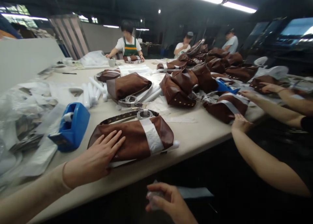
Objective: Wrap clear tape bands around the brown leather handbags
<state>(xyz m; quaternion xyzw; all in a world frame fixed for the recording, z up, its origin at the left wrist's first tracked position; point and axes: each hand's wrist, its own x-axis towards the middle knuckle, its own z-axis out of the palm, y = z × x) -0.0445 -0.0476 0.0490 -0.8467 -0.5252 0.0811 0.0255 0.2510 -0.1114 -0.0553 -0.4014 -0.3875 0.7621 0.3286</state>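
My left hand (97, 157) lies flat with fingers spread on the left end of a brown leather bag (133, 137) near the table's front edge. A white paper band (152, 136) wraps the bag's middle, and a strap with a coiled white band lies along its far side. Below the table edge my right hand (168, 201) is curled round a small crumpled whitish piece (154, 198) that I cannot name.
A blue tape dispenser (72, 126) stands left of the bag beside crumpled plastic wrap (26, 119). Several more brown bags (181, 87) cover the cream table (195, 136). A co-worker's arm (264, 162) rests on the edge at right; other people work at the far end.
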